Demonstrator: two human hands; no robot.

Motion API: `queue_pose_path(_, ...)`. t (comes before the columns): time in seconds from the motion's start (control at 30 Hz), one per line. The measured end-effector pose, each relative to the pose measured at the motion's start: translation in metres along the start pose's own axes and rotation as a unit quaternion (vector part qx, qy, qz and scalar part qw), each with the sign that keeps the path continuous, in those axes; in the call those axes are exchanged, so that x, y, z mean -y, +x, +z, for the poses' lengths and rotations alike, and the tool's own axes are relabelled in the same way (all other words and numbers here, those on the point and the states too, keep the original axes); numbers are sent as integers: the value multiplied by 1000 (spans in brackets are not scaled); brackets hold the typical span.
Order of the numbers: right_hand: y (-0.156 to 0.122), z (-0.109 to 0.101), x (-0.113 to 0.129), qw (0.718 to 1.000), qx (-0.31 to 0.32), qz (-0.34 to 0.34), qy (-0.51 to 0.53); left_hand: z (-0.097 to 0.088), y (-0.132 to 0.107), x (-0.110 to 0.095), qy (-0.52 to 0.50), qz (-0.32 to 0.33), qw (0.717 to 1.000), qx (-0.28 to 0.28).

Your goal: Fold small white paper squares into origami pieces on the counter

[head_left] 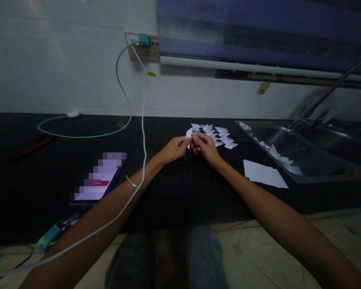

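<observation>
Dark, glossy counter (pixel 171 200) against a pale wall (pixel 63 72), dimly lit, with a metal sink (pixel 278 137) set into its right side. At the middle, a person's two bare hands meet over a small piece of white paper (pixel 189 132), raised just above the counter. The left hand (pixel 177 148) pinches it between thumb and fingers; the right hand (pixel 207 149) has its fingertips bunched at the right edge and seems to nip it too, though the fingers hide the exact contact.

Just beyond the right hand, pointed folded papers (pixel 209 127) lie in close rows. More folded papers (pixel 276 154) line the sink's left rim, and flat white sheets (pixel 264 174) rest between the right forearm and the sink. On the left lies a phone (pixel 100 176) with a lit screen; a white cable (pixel 143 132) crosses in front of the left forearm.

The piece looks nearly weightless, springy along its folds and easily creased or torn. It should handle best by light fingertip pinches at the edges or along a doubled fold, since a hard squeeze could crush its shape.
</observation>
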State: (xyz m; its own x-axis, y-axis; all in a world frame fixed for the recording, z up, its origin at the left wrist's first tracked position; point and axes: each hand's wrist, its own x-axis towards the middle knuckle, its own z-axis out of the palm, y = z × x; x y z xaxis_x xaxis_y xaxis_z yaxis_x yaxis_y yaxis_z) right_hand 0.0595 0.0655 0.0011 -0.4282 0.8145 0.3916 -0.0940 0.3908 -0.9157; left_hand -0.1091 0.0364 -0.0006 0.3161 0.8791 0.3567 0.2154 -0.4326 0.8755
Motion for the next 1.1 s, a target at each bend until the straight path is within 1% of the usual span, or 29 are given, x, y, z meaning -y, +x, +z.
queue_pose_path(0.1,1,-1,0,1000,-19,-1,-1,2,-2,-1,-44,-35,998,37)
queue_pose_path(0.2,2,-2,-1,999,-22,-7,-24,2,0,-1,-103,-73,990,68)
queue_pose_path(0.27,3,-3,-2,999,-21,-12,-39,2,1,-2,-129,-91,985,67)
queue_pose_path(0.3,3,-3,-2,999,-21,-14,-45,2,2,-2,-129,-93,986,57)
queue_pose_path(0.37,3,-3,-3,998,-18,-18,-57,2,3,-1,-96,-82,991,33)
queue_pose_path(0.43,3,-2,-4,998,-9,-18,-58,1,3,1,-37,-61,997,12)
queue_pose_path(0.53,2,-1,-4,1000,2,-2,-29,-2,2,6,41,-45,998,-12)
queue_pose_path(0.6,2,0,-3,1000,-1,5,-12,-4,2,8,70,-38,996,-35)
queue_pose_path(0.67,2,0,-2,1000,0,7,-12,-6,2,10,78,-32,995,-55)
queue_pose_path(0.73,2,0,-2,1000,7,9,-18,-7,2,12,75,-32,995,-52)
queue_pose_path(0.8,2,0,-2,1000,17,10,-22,-7,2,13,73,-28,996,-33)
queue_pose_path(0.97,2,1,-3,999,14,-10,-31,-7,4,17,86,11,996,-14)
queue_pose_path(1.03,2,1,-3,999,7,-11,-30,-8,4,16,117,19,993,-10)
queue_pose_path(1.1,3,1,-4,1000,4,-4,-24,-9,3,12,176,31,984,-3)
